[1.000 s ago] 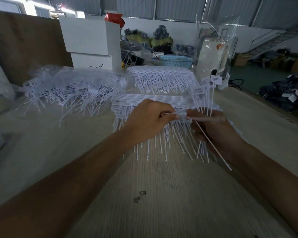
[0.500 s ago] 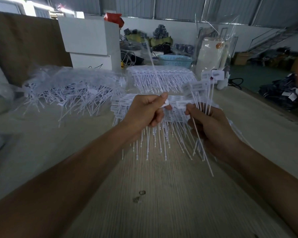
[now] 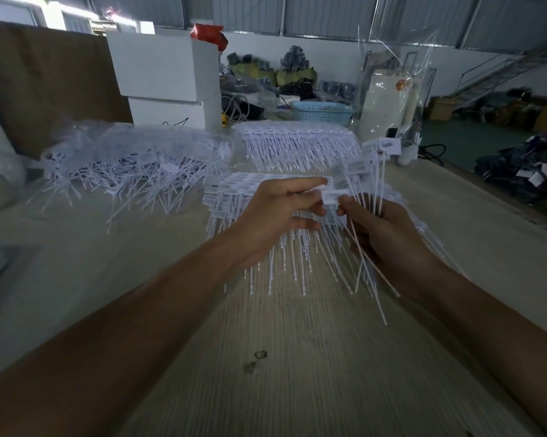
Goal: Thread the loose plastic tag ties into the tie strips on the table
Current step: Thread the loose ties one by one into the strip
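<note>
L hand [image 3: 275, 216] pinches a tag tie [image 3: 332, 195], R hand [image 3: 382, 241] grips a tie bundle [image 3: 365, 181] over strips [image 3: 234, 190]

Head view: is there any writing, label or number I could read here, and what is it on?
No text can be read here.
White boxes: a dark scrawl on the lower box's front, cut off, unreadable.
Tie tags between the left hand and right hand: faint print, too blurred.
Tie strips: printed heads, too small.
</note>
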A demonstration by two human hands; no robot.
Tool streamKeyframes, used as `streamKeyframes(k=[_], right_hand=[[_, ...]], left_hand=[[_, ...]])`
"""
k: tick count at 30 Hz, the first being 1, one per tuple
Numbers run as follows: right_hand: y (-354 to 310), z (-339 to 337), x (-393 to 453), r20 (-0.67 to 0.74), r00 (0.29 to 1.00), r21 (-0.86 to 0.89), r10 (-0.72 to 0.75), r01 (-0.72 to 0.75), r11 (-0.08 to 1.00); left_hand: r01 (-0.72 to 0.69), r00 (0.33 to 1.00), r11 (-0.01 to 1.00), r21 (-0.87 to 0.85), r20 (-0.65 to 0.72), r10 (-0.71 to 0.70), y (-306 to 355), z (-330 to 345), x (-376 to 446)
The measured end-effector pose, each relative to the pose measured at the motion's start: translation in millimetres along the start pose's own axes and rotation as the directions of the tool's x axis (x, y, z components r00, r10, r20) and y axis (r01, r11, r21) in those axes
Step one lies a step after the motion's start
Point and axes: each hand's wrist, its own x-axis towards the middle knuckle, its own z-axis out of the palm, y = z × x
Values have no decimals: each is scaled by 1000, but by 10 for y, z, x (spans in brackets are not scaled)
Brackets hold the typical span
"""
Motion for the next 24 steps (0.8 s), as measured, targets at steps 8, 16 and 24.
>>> streamKeyframes(k=[8,16,24], right_hand=[[24,40,-21,52,997,-28,-65,66,997],[-18,74,-33,59,998,15,0,-1,1000],[0,61,-53,109,992,-215,60,-36,976]], left_hand=[[-144,984,970,193,-72,161,-40,50,8],[-163,975,971,175,-119,185,-11,-30,19],[-177,971,961,213,-121,206,14,-77,24]])
